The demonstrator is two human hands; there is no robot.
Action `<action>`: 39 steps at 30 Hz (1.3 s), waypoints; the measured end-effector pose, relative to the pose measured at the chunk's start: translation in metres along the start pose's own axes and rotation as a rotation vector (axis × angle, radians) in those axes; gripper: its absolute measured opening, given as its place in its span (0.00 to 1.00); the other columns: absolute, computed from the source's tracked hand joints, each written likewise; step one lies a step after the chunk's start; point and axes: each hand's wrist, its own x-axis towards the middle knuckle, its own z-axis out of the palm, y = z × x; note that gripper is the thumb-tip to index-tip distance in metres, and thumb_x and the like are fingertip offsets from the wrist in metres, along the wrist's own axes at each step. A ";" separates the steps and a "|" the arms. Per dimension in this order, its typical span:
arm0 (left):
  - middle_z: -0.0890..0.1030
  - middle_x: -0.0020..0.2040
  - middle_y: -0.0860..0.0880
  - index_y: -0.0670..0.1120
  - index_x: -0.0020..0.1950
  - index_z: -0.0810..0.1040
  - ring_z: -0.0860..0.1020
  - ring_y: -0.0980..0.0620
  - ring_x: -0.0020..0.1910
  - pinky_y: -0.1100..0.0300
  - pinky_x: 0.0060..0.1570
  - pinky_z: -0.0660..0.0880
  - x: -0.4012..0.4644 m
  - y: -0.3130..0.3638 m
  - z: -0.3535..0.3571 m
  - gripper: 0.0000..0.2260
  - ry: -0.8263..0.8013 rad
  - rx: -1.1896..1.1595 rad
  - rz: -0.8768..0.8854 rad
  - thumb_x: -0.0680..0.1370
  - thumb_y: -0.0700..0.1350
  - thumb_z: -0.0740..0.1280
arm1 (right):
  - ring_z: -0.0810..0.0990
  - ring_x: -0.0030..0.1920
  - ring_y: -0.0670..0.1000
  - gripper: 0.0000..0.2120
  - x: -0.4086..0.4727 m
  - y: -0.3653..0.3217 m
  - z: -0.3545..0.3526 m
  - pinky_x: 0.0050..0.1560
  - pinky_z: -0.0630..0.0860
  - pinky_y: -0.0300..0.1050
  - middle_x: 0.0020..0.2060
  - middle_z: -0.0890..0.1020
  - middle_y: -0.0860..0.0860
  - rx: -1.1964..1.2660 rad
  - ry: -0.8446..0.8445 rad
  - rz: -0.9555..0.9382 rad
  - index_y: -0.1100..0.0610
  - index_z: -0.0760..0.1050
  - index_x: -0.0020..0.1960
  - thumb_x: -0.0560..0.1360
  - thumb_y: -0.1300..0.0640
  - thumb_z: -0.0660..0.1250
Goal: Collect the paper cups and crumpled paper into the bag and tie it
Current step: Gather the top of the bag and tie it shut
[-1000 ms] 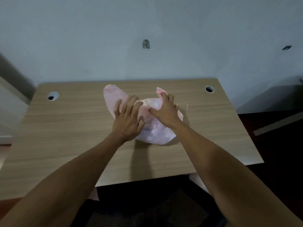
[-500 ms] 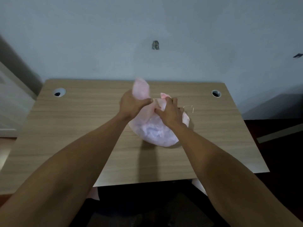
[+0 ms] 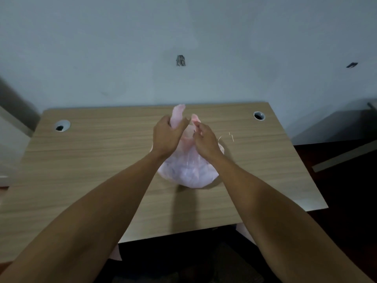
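Obs., left to right. Wooden desk (image 3: 85, 160) with a cable grommet (image 3: 62, 125) at far left and a second cable grommet (image 3: 259, 116) at far right. No loose cups or crumpled paper visible on the desk surface; judged: collecting is done, tying is the step in hand.

Pink plastic bag (image 3: 188, 170) sits on the desk at centre, bulging, contents showing only as pale shapes through the film. Its two handle ears stand up above the body.

Left hand (image 3: 166, 137): fingers and thumb curled round the left handle ear (image 3: 177, 114), which sticks up out of the fist. Clenched grasp.

Right hand (image 3: 204, 137): fingers bent at the right handle ear (image 3: 195, 118), seemingly pinching it; the contact itself is hidden behind the fingers, so the grip is probable rather than certain.

A few thin pale scraps (image 3: 231, 136) lie on the desk just right of the bag; too small to identify.

Method note for the knot: keep both ears taut and upward so the mouth closes, cross one over the other close to the bag body, tuck under, pull apart evenly. Risk: thin film may stretch or tear if jerked; slack ears would leave a gap.
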 end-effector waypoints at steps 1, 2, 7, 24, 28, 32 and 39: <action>0.73 0.31 0.53 0.44 0.35 0.71 0.73 0.53 0.32 0.54 0.37 0.73 0.001 0.001 0.000 0.24 -0.018 -0.053 -0.011 0.79 0.63 0.65 | 0.81 0.61 0.54 0.21 0.001 -0.003 -0.003 0.61 0.78 0.55 0.66 0.79 0.49 0.132 0.034 0.018 0.48 0.72 0.74 0.83 0.57 0.59; 0.73 0.30 0.54 0.45 0.33 0.70 0.73 0.53 0.32 0.53 0.37 0.75 0.002 0.001 0.002 0.25 -0.033 -0.110 -0.024 0.81 0.62 0.62 | 0.83 0.54 0.52 0.19 0.003 -0.006 -0.007 0.54 0.81 0.54 0.62 0.82 0.49 0.219 0.053 0.038 0.49 0.75 0.72 0.84 0.57 0.59; 0.79 0.37 0.45 0.41 0.44 0.75 0.77 0.50 0.35 0.55 0.35 0.74 0.010 0.007 0.010 0.12 -0.136 -0.321 -0.179 0.83 0.47 0.62 | 0.82 0.40 0.51 0.15 0.005 -0.021 -0.017 0.36 0.79 0.44 0.51 0.84 0.57 0.426 0.053 0.105 0.54 0.66 0.65 0.81 0.63 0.65; 0.75 0.26 0.48 0.45 0.28 0.72 0.71 0.52 0.25 0.62 0.28 0.68 0.019 0.001 0.014 0.21 -0.150 -0.309 -0.323 0.82 0.45 0.62 | 0.86 0.53 0.56 0.17 -0.010 -0.029 -0.031 0.59 0.80 0.52 0.50 0.86 0.58 0.412 -0.233 0.055 0.60 0.80 0.56 0.70 0.55 0.76; 0.76 0.30 0.46 0.40 0.37 0.77 0.71 0.52 0.27 0.60 0.30 0.70 0.016 0.000 0.019 0.15 -0.155 -0.309 -0.333 0.82 0.45 0.62 | 0.83 0.40 0.52 0.10 -0.010 -0.029 -0.026 0.45 0.81 0.50 0.40 0.84 0.55 0.365 -0.086 -0.020 0.64 0.80 0.48 0.78 0.56 0.71; 0.79 0.31 0.48 0.42 0.36 0.78 0.74 0.54 0.28 0.61 0.34 0.73 0.006 0.008 0.018 0.18 -0.198 -0.269 -0.233 0.83 0.48 0.61 | 0.74 0.34 0.52 0.16 0.005 -0.026 -0.021 0.33 0.74 0.51 0.34 0.76 0.56 0.309 0.113 0.057 0.66 0.74 0.45 0.79 0.51 0.66; 0.83 0.40 0.47 0.52 0.71 0.77 0.79 0.45 0.38 0.54 0.42 0.69 -0.001 -0.019 0.009 0.18 -0.166 0.463 0.602 0.84 0.52 0.56 | 0.75 0.31 0.50 0.14 0.022 -0.033 -0.025 0.35 0.73 0.49 0.27 0.79 0.50 0.260 0.214 0.239 0.55 0.78 0.29 0.71 0.55 0.76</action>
